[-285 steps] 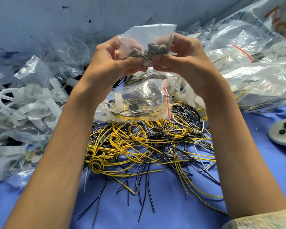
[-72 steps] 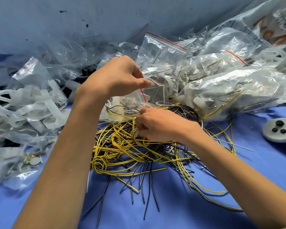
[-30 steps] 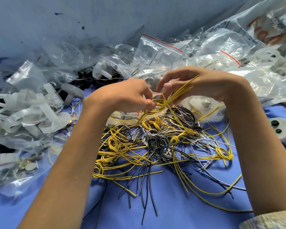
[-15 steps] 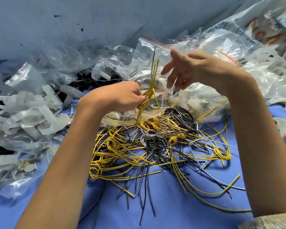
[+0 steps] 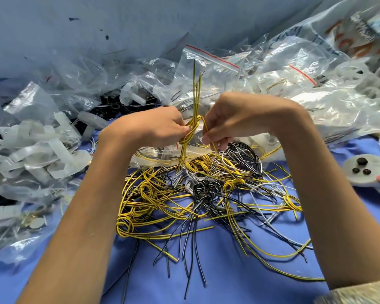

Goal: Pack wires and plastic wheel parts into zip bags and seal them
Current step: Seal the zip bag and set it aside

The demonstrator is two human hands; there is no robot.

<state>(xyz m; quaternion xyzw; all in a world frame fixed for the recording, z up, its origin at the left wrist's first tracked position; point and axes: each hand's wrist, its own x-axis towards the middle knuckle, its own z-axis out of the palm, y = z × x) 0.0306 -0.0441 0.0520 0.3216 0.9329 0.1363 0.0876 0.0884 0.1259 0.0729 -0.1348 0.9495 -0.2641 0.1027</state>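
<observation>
A knotted bundle of yellow wires point(image 5: 190, 133) is held up above the heap, its loose ends pointing upward. My left hand point(image 5: 156, 128) pinches the knot from the left. My right hand point(image 5: 233, 119) pinches a strand of the same bundle from the right. Below lies a tangled pile of yellow, black and white wires point(image 5: 202, 194) on the blue cloth point(image 5: 228, 277). Just behind the hands lies a clear zip bag point(image 5: 162, 156) with wires inside. White plastic wheel parts point(image 5: 31, 148) are heaped at the left.
Filled zip bags with red seal lines point(image 5: 272, 84) are piled at the back and right. A white disc with black buttons point(image 5: 369, 172) lies at the right edge. A bag of small metal parts point(image 5: 31, 220) sits at the lower left. A blue wall stands behind.
My right hand came down from open above the bags to pinch a strand beside the knot. My left hand keeps its hold on the yellow bundle, whose ends still stand upright.
</observation>
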